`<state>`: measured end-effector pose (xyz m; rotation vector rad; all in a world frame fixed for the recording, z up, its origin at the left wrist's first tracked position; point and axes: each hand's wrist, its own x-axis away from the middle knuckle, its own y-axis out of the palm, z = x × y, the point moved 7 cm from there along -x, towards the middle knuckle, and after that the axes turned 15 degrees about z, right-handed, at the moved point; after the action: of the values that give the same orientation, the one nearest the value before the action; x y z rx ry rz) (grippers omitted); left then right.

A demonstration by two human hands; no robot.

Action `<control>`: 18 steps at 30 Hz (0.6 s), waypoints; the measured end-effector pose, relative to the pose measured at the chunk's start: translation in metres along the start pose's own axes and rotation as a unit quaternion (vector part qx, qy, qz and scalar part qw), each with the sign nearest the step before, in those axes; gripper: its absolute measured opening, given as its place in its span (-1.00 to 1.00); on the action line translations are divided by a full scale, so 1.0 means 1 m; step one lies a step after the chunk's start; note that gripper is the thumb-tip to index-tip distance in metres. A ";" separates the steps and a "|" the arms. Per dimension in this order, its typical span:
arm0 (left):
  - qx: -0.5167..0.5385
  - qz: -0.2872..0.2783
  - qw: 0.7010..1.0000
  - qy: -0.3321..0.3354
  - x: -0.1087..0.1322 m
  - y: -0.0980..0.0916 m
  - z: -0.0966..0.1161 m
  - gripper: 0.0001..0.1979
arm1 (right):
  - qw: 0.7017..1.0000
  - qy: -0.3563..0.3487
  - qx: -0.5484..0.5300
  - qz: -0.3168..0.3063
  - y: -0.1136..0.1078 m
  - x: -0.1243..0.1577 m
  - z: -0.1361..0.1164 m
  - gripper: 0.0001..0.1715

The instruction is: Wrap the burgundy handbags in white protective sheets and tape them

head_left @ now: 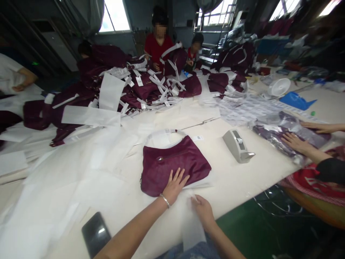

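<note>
A maroon handbag [161,169] lies flat on the white table, its strap wrapped in white paper and arched away from me. A white tag [198,138] sticks out beside the strap. My left hand [175,185], with a bracelet at the wrist, rests spread on the bag's lower front. Close to the table's near edge, my right hand [202,210] pinches a strip of thin white paper [192,226] between thumb and fingers. More white sheet shows from beneath the bag's lower right edge.
A grey tape dispenser [235,145] stands right of the bag. At far right, a co-worker's hands [296,142] press a plastic-wrapped bag [277,135]. Loose white sheets [91,180] and a dark phone [96,233] lie left. Maroon bags [145,86] are heaped at the back, near other people.
</note>
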<state>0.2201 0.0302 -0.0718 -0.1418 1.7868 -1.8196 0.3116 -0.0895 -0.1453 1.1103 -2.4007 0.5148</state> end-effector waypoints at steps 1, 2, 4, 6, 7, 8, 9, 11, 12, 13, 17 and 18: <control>-0.002 0.001 1.000 -0.004 -0.001 -0.001 0.001 -0.07 | 1.000 -0.003 0.010 0.001 -0.003 0.001 -0.001 -0.49; -0.005 0.003 1.000 -0.006 -0.001 0.000 0.003 -0.08 | 0.999 -0.016 0.034 0.000 -0.006 0.002 -0.003 -0.47; -0.015 0.012 1.000 -0.007 0.001 0.003 0.006 -0.12 | 0.989 -0.076 0.130 -0.014 -0.015 0.006 -0.016 -0.50; -0.028 0.026 0.999 -0.001 0.004 0.008 0.010 -0.20 | 0.951 -0.163 0.262 -0.036 -0.024 0.009 -0.040 -0.59; -0.033 0.033 0.999 0.002 0.005 0.010 0.012 -0.25 | 0.926 -0.200 0.316 -0.043 -0.027 0.009 -0.056 -0.61; -0.036 0.040 0.999 0.005 0.007 0.013 0.013 -0.29 | 0.906 -0.233 0.352 -0.044 -0.030 0.006 -0.074 -0.63; -0.040 0.047 0.998 0.005 0.008 0.016 0.014 -0.33 | 0.891 -0.266 0.364 -0.042 -0.029 0.001 -0.097 -0.64; -0.043 0.058 0.997 0.001 0.009 0.019 0.015 -0.38 | 0.878 -0.342 0.333 -0.039 -0.015 -0.018 -0.150 -0.64; -0.044 0.063 0.997 -0.002 0.010 0.020 0.014 -0.39 | 0.869 -0.388 0.305 -0.046 0.000 -0.030 -0.177 -0.63; -0.045 0.067 0.997 -0.005 0.010 0.020 0.015 -0.40 | 0.856 -0.429 0.281 -0.058 0.020 -0.045 -0.202 -0.61; -0.044 0.063 0.997 -0.019 0.009 0.019 0.015 -0.39 | 0.793 -0.490 0.334 -0.141 0.122 -0.116 -0.253 -0.58; -0.044 0.061 0.997 -0.022 0.009 0.019 0.014 -0.39 | 0.781 -0.486 0.363 -0.153 0.145 -0.133 -0.256 -0.59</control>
<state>0.2254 0.0145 -0.0912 -0.1052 1.8053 -1.6410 0.3361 0.2089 -0.0245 2.5804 -2.7470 0.9691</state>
